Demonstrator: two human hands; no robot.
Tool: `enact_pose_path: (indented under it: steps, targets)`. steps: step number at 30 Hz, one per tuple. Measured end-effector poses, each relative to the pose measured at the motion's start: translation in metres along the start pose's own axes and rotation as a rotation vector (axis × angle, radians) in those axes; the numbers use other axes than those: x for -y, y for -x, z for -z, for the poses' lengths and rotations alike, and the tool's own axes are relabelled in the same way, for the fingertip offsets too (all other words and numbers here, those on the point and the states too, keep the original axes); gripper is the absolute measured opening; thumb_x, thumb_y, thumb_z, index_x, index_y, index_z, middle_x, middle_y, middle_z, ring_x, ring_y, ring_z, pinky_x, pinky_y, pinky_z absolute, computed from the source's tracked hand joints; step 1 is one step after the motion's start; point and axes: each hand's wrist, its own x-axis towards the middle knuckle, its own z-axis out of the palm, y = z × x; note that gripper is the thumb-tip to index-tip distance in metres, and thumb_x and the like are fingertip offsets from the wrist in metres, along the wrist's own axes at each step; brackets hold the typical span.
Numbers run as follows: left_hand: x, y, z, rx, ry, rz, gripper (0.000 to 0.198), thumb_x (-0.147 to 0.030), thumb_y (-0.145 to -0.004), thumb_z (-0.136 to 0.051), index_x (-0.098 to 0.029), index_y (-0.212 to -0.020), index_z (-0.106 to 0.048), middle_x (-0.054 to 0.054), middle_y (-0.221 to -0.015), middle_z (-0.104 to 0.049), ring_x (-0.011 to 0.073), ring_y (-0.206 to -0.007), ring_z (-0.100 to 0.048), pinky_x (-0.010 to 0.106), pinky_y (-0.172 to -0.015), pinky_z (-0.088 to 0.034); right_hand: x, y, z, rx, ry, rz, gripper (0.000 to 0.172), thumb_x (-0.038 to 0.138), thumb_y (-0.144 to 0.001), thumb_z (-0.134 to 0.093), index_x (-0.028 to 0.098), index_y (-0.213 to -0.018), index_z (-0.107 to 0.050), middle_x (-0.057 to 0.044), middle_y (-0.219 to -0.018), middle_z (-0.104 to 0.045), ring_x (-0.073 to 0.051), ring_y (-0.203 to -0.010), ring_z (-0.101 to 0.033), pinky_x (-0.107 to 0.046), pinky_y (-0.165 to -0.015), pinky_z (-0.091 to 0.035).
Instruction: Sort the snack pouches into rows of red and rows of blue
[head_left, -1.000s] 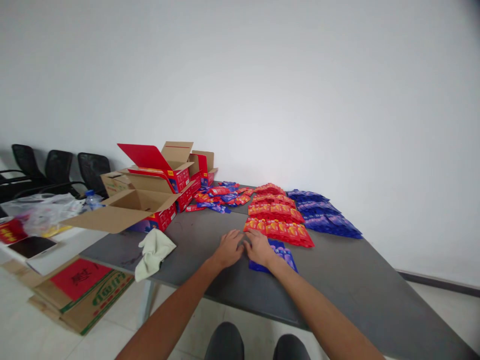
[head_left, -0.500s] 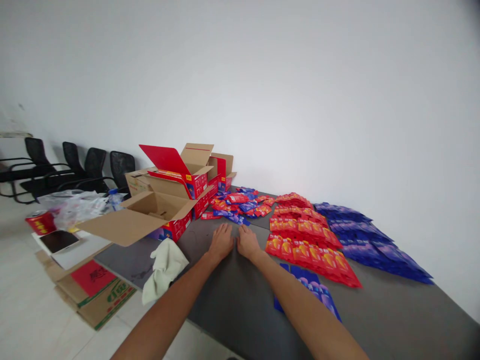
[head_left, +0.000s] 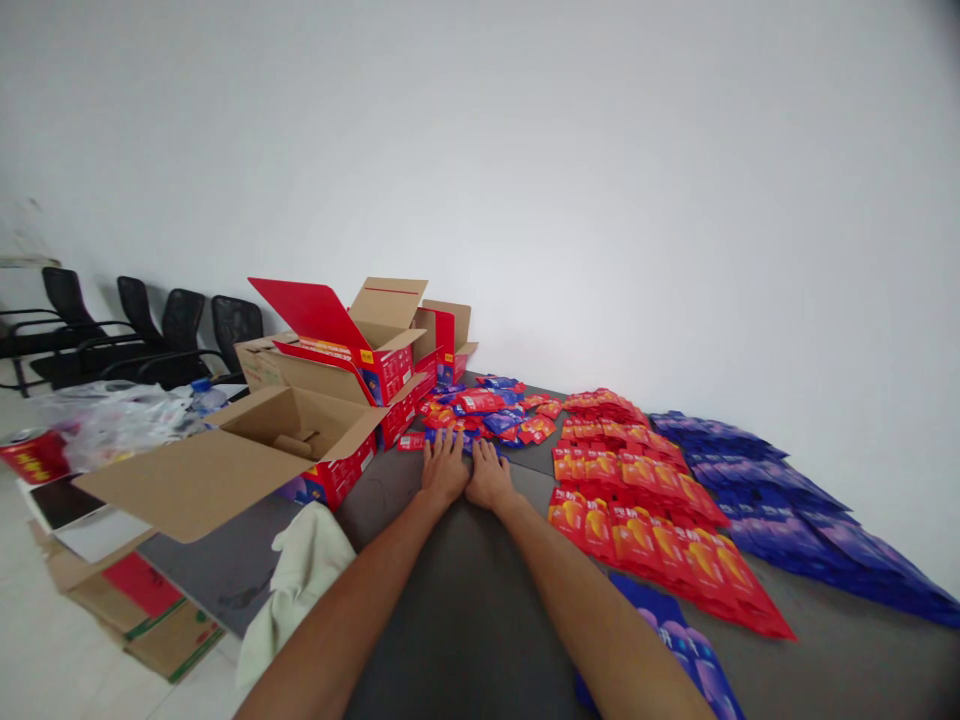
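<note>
My left hand (head_left: 444, 468) and my right hand (head_left: 488, 477) lie side by side, palms down, fingers stretched out on the grey table (head_left: 457, 620). Their fingertips reach the near edge of a loose heap of small red and blue packets (head_left: 484, 410). Neither hand grips anything. To the right, red packets (head_left: 637, 500) lie in overlapping rows, with rows of blue packets (head_left: 787, 505) beyond them. A blue packet (head_left: 682, 650) lies under my right forearm.
Open red-and-brown cardboard boxes (head_left: 315, 400) crowd the table's left end. A pale cloth (head_left: 296, 575) hangs over the near left edge. Flattened cartons (head_left: 142, 610), a plastic bag (head_left: 112, 425) and black chairs (head_left: 150, 330) stand at the left. A white wall runs behind.
Both hands left the blue packet near the front and slid forward together across the table to the loose packet heap. The view moved closer and shifted left.
</note>
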Motion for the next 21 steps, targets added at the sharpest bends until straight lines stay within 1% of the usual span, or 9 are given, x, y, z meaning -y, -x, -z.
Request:
enact_pose_path:
  steps: [3,6,10,14,17,19,21]
  targets:
    - [0.001,-0.005,0.000,0.054,0.013,0.017,0.062,-0.040,-0.089,-0.038,-0.025,-0.149,-0.033,0.007,-0.158,-0.026,0.0290,-0.147,-0.014,0.056,-0.116,-0.012,0.000,-0.004,0.000,0.021,-0.001,-0.010,0.082,0.034,-0.080,-0.049,0.016,-0.153,-0.017,-0.010,-0.160,-0.017,-0.028,-0.146,-0.012,-0.050,-0.115,-0.014]
    - [0.002,-0.004,0.000,0.094,0.014,0.019,0.058,-0.039,-0.089,-0.039,-0.027,-0.146,-0.039,0.007,-0.157,-0.029,0.0298,-0.146,-0.015,0.059,-0.115,-0.011,-0.002,-0.003,0.001,0.008,0.013,0.015,0.077,0.034,-0.079,-0.049,0.017,-0.151,-0.024,-0.010,-0.158,-0.023,-0.028,-0.145,-0.016,-0.051,-0.114,-0.016]
    - [-0.001,0.007,0.005,0.103,0.019,0.000,0.055,-0.033,-0.087,-0.041,-0.028,-0.142,-0.043,0.007,-0.154,-0.034,0.0310,-0.145,-0.018,0.062,-0.113,-0.011,-0.004,0.003,0.006,-0.022,0.026,0.047,0.071,0.032,-0.079,-0.049,0.019,-0.147,-0.033,-0.010,-0.154,-0.033,-0.027,-0.142,-0.024,-0.051,-0.111,-0.020]
    - [-0.006,0.023,0.015,0.097,0.019,-0.009,0.051,-0.031,-0.087,-0.042,-0.030,-0.137,-0.049,0.008,-0.150,-0.041,0.0324,-0.140,-0.028,0.063,-0.112,-0.010,-0.002,0.016,0.013,-0.021,0.035,0.065,0.064,0.031,-0.079,-0.050,0.022,-0.141,-0.042,-0.009,-0.149,-0.040,-0.026,-0.140,-0.029,-0.050,-0.110,-0.023]
    - [-0.010,0.035,0.025,0.055,0.009,-0.046,0.045,-0.030,-0.086,-0.046,-0.027,-0.129,-0.057,0.010,-0.139,-0.052,0.0320,-0.133,-0.037,0.060,-0.112,-0.012,0.001,0.028,0.021,-0.025,0.052,0.081,0.060,0.030,-0.077,-0.054,0.022,-0.136,-0.048,-0.009,-0.144,-0.048,-0.026,-0.136,-0.035,-0.046,-0.108,-0.027]
    - [-0.013,0.039,0.032,0.037,-0.002,-0.071,0.037,-0.030,-0.086,-0.046,-0.024,-0.118,-0.064,0.012,-0.125,-0.062,0.0309,-0.126,-0.043,0.056,-0.111,-0.016,0.001,0.035,0.027,-0.027,0.064,0.085,0.056,0.028,-0.075,-0.056,0.023,-0.131,-0.054,-0.009,-0.136,-0.055,-0.025,-0.130,-0.043,-0.042,-0.104,-0.032]
    - [-0.015,0.041,0.038,0.026,-0.009,-0.076,0.032,-0.031,-0.089,-0.043,-0.021,-0.107,-0.067,0.012,-0.111,-0.067,0.0292,-0.117,-0.050,0.053,-0.109,-0.021,0.001,0.039,0.034,-0.024,0.069,0.076,0.051,0.026,-0.073,-0.058,0.023,-0.124,-0.060,-0.009,-0.125,-0.063,-0.025,-0.121,-0.052,-0.038,-0.099,-0.037]
